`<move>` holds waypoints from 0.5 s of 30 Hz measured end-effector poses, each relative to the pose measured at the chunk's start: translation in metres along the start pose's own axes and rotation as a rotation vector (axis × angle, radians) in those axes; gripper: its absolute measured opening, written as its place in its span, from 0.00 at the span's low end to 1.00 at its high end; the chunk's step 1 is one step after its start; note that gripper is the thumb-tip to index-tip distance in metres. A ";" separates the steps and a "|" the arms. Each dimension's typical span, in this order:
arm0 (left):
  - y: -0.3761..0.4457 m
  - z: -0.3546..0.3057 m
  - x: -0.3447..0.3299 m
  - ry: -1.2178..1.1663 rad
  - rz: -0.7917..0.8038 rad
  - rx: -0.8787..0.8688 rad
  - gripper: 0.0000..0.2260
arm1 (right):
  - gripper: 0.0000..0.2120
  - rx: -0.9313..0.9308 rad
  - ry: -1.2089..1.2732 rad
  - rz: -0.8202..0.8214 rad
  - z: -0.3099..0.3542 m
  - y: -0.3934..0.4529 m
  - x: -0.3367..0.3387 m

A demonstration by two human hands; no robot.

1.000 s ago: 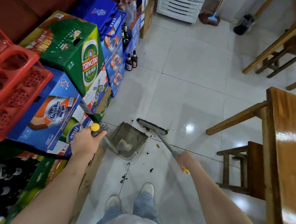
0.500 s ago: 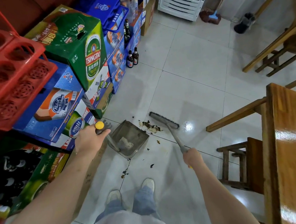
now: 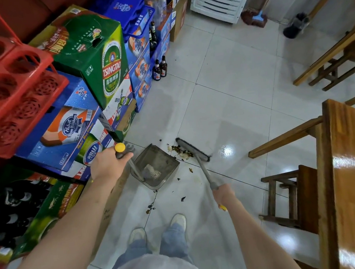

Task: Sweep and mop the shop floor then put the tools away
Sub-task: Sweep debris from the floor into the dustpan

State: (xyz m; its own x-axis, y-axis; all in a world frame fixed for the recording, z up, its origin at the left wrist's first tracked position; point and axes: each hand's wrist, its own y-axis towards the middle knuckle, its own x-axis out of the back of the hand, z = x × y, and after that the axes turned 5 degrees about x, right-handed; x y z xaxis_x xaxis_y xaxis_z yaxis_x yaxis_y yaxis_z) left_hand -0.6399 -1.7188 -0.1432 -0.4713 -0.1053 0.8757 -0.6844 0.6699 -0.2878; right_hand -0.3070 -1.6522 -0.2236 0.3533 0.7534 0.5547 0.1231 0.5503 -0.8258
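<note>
My left hand (image 3: 108,165) grips the yellow-capped handle of a grey dustpan (image 3: 156,166) that rests on the white tiled floor with some scraps inside. My right hand (image 3: 224,195) grips the grey handle of a broom (image 3: 193,150), whose black bristle head lies on the floor just right of the pan's mouth. A small pile of dark and pale debris (image 3: 180,151) sits between the bristles and the pan. More dark scraps (image 3: 151,207) lie scattered on the tiles near my feet.
Stacked beer cartons (image 3: 96,62) and a red crate (image 3: 11,91) line the left wall, with two bottles (image 3: 160,68) on the floor. A wooden table (image 3: 346,164) and stools (image 3: 290,195) stand at the right. A mop head (image 3: 254,17) and a black bin (image 3: 295,26) sit far back.
The broom head swung away from the pan's mouth to the right, exposing a pile of debris, and now sits behind that pile. The dustpan has stayed put.
</note>
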 end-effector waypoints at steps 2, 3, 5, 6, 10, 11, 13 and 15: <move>-0.004 0.000 0.000 0.011 -0.013 -0.016 0.18 | 0.12 0.010 -0.015 0.016 0.003 -0.009 -0.009; -0.005 0.001 0.000 0.008 -0.013 -0.028 0.18 | 0.13 0.017 -0.022 0.016 0.003 -0.013 -0.012; -0.007 0.003 0.002 -0.011 -0.001 -0.030 0.17 | 0.16 0.043 -0.019 0.001 0.003 -0.021 -0.015; -0.009 0.004 0.003 -0.021 0.005 -0.022 0.17 | 0.18 0.058 -0.018 -0.009 0.002 -0.024 -0.014; -0.016 0.014 0.006 -0.031 0.001 -0.005 0.17 | 0.21 0.069 -0.035 -0.039 0.003 -0.031 -0.010; -0.018 0.018 0.006 -0.033 0.005 0.001 0.17 | 0.22 0.064 -0.029 -0.049 0.005 -0.032 -0.008; -0.020 0.023 0.008 -0.030 0.007 0.015 0.18 | 0.23 0.065 -0.027 -0.057 0.010 -0.033 -0.003; -0.019 0.026 0.009 -0.018 0.004 0.021 0.18 | 0.22 0.083 -0.049 -0.060 0.018 -0.030 0.006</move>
State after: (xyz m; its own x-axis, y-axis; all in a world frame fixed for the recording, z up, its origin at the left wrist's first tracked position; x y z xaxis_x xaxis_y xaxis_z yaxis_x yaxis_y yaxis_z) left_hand -0.6454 -1.7517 -0.1402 -0.4841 -0.1155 0.8674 -0.6938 0.6546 -0.3001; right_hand -0.3249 -1.6579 -0.1931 0.3019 0.7338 0.6085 0.0651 0.6210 -0.7811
